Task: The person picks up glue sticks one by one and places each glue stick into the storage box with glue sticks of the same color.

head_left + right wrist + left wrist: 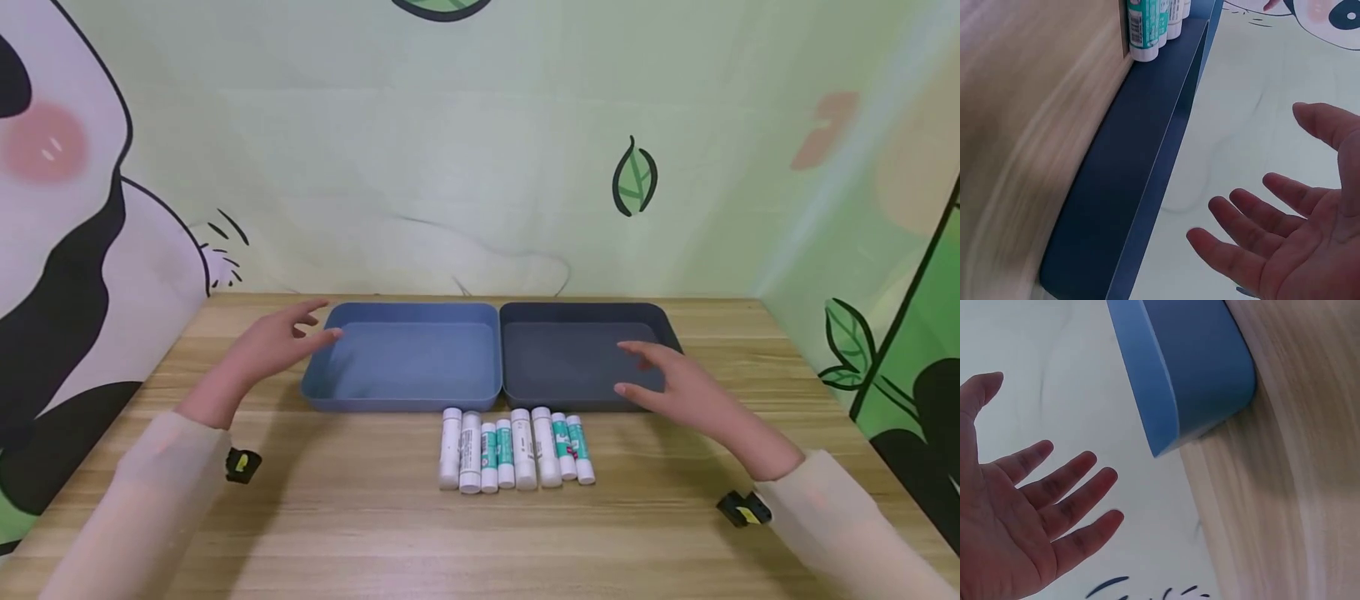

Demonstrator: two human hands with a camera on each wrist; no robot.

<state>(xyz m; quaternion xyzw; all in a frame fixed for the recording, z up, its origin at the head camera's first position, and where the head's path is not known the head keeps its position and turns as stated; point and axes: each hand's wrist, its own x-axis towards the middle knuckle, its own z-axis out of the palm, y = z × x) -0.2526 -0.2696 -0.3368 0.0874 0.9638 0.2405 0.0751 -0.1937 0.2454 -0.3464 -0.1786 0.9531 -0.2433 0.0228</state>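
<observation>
A light blue tray and a dark navy tray stand side by side on the table. In front of them, a row of white and teal glue sticks lies side by side, some larger than others. My left hand hovers by the left end of the light blue tray, fingers spread and holding nothing. Over the right part of the navy tray is my right hand, also with spread fingers and nothing in it. Both wrist views show the palms bare, the left hand beside the blue tray wall.
The wooden table ends at the back against a pale green wall cloth printed with leaves and a panda. A small black wrist device sits at the left sleeve, another device at the right.
</observation>
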